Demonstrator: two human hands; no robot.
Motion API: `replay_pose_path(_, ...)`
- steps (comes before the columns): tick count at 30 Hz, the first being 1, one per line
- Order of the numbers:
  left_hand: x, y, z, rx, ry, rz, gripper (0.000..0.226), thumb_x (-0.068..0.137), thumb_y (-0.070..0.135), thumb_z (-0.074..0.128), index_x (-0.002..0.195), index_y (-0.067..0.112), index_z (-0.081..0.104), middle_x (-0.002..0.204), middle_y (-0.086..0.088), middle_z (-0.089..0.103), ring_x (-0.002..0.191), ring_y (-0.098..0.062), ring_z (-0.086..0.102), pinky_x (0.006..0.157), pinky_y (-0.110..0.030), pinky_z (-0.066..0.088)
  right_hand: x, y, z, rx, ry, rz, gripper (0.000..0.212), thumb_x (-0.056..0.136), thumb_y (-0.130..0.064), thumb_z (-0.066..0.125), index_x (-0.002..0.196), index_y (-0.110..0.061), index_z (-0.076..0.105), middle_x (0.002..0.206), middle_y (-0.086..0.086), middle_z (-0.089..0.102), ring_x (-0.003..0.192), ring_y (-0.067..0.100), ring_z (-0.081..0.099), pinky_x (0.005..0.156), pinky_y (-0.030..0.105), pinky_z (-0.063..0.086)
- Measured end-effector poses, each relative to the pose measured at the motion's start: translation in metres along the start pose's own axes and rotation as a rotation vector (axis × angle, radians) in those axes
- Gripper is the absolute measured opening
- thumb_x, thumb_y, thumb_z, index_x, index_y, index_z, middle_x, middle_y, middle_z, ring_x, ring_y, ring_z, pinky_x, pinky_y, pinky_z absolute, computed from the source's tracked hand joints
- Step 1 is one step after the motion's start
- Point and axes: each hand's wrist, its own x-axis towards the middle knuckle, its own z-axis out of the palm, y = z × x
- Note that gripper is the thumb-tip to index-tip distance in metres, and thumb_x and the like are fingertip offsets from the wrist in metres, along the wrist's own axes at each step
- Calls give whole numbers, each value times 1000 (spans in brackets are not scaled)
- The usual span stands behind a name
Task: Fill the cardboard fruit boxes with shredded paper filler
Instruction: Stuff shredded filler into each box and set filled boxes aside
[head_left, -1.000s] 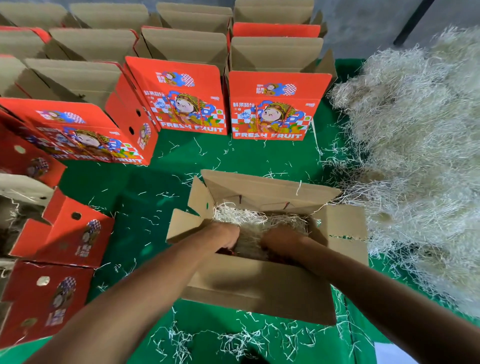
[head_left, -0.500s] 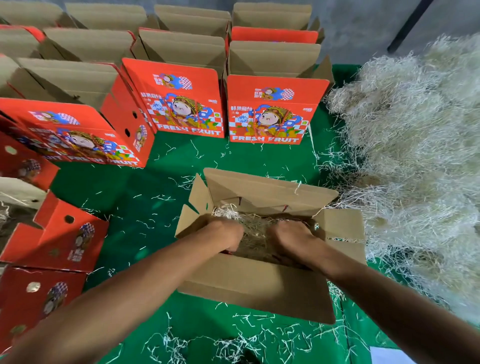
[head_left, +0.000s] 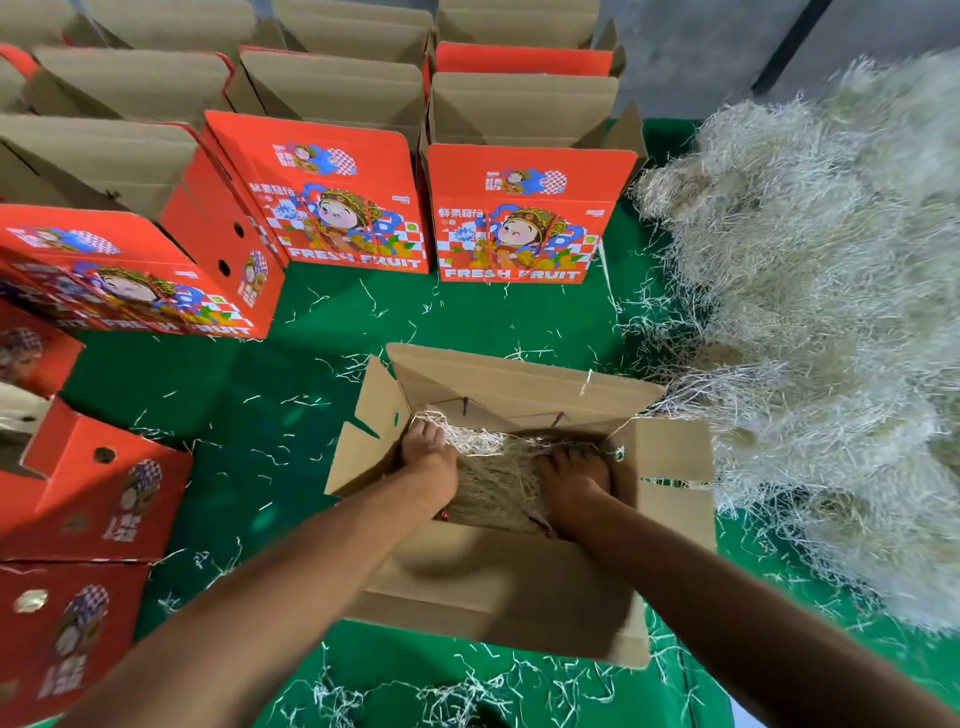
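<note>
Filler heap (head_left: 810, 332) at right on green tabletop (head_left: 498, 317). Open box (head_left: 509, 577) centre, filler (head_left: 498, 478) inside. Left hand (head_left: 428, 460) and right hand (head_left: 574, 480) press it flat, fingers spread, gripping nothing. Risk: hard pressing may buckle flaps or spill strands.

Palms of left hand (head_left: 427, 457) and right hand (head_left: 574, 480) hidden against shredded paper (head_left: 498, 470) | open box (head_left: 498, 587) floor covered | filler pile (head_left: 810, 332) cut by right edge | red boxes (head_left: 78, 530) cut at left, print blurred
</note>
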Motion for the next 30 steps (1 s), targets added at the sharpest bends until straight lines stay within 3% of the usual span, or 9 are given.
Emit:
replay_pose_path(3,-11,0,-4,10,-11,15,71,95,35,54,155,19,19,162,-10,14,149,-28,11,119,-43,5,-7,2,-2,24,-23,-42,77,98,-41,51,158,-13,12,161,16,17,149,32,18,122,42,13)
replay_pose_path(5,-26,-7,-14,-36,-16,66,65,93,25,58,152,18,31,157,-12,31,143,-29,28,119,-45,17,-11,8,-10,105,9,-91,62,96,-27,56,151,-9,33,154,19,35,142,33,34,116,41,27)
replay_pose_path(8,-46,-23,-28,-202,18,171,45,87,9,60,130,17,56,124,-7,61,106,-27,60,95,-46,51,-12,19,-24,180,88,-96,42,95,-17,57,135,-4,54,141,20,51,131,33,48,108,42,41)
replay_pose_path(12,-52,-15,-34,-388,45,265,28,89,14,55,116,10,62,97,-4,62,80,-22,58,62,-30,47,-12,10,-20,262,-16,-136,38,95,-30,59,126,-7,63,129,14,63,115,29,61,95,34,47)
replay_pose_path(16,-34,10,-23,-327,-199,259,36,96,11,48,129,0,56,132,-16,57,109,-34,59,90,-39,51,-2,-3,-4,316,-192,-208,38,100,-32,51,124,-6,64,131,16,61,116,31,59,92,31,44)
replay_pose_path(19,-24,10,-18,-309,-320,223,33,94,15,56,124,2,62,133,-14,59,113,-30,61,90,-36,49,7,-2,-3,387,-260,-197,33,98,-25,53,123,-6,65,132,15,62,118,31,59,87,26,39)
replay_pose_path(23,-19,6,-14,-386,-303,179,37,103,15,42,134,-1,53,142,-17,50,125,-30,52,107,-37,41,6,-3,-1,357,-262,-192,30,96,-20,56,121,-7,66,130,14,63,117,31,59,96,32,42)
replay_pose_path(26,-31,3,-19,-415,-364,206,36,101,14,45,132,-1,55,139,-17,53,121,-31,55,103,-38,45,7,-11,-1,287,-264,-170,32,97,-19,56,126,-7,63,133,13,61,118,31,59,95,33,44)
replay_pose_path(30,-36,-4,-30,-535,-7,67,39,91,19,50,129,10,58,132,-12,60,116,-30,58,100,-40,45,8,-17,-18,196,28,-3,47,94,-17,61,140,-10,52,141,13,52,123,31,56,92,38,49)
